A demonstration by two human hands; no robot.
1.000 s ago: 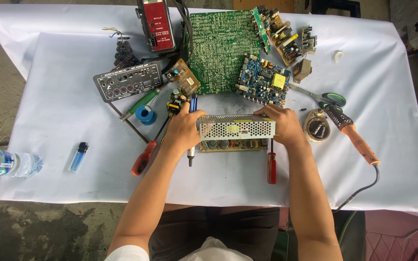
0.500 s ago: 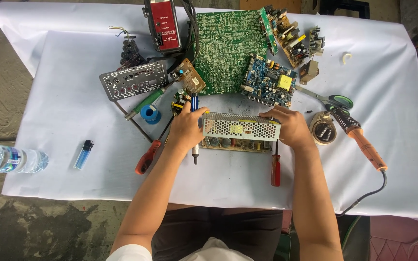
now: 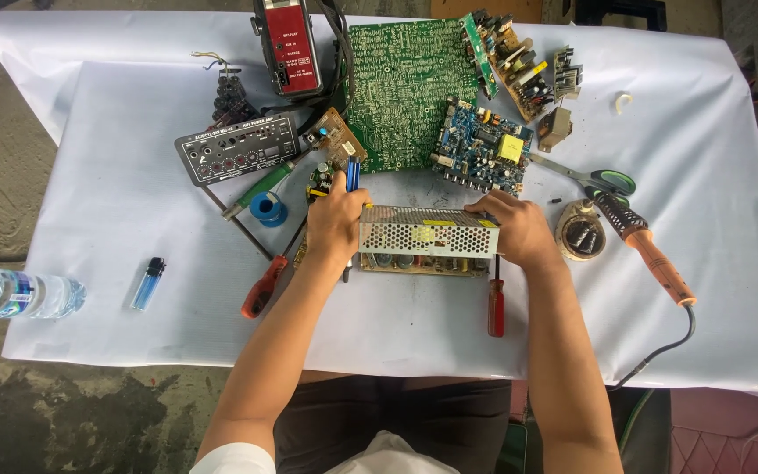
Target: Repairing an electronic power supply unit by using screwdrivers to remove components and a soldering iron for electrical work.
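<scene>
A metal power supply box (image 3: 427, 239) with a perforated cover lies at the middle of the white-covered table (image 3: 116, 202). My left hand (image 3: 337, 221) grips its left end and my right hand (image 3: 515, 230) grips its right end. A blue-handled tool (image 3: 352, 174) stands just above my left hand. Beside my right wrist lies a red-handled screwdriver (image 3: 496, 303), and an orange-handled one (image 3: 263, 285) lies near my left forearm.
Behind the box lie a large green circuit board (image 3: 401, 83), a blue board (image 3: 482, 147), smaller boards, a black panel (image 3: 237, 147) and a red meter (image 3: 286, 46). A soldering iron (image 3: 651, 256), scissors (image 3: 603, 181) and a round tin (image 3: 579, 233) are on the right. A lighter (image 3: 147, 283) and water bottle (image 3: 15, 294) lie left.
Both hands stay on the ends of the metal box. The view has shifted slightly, so everything sits a little lower and to the right in the picture.
</scene>
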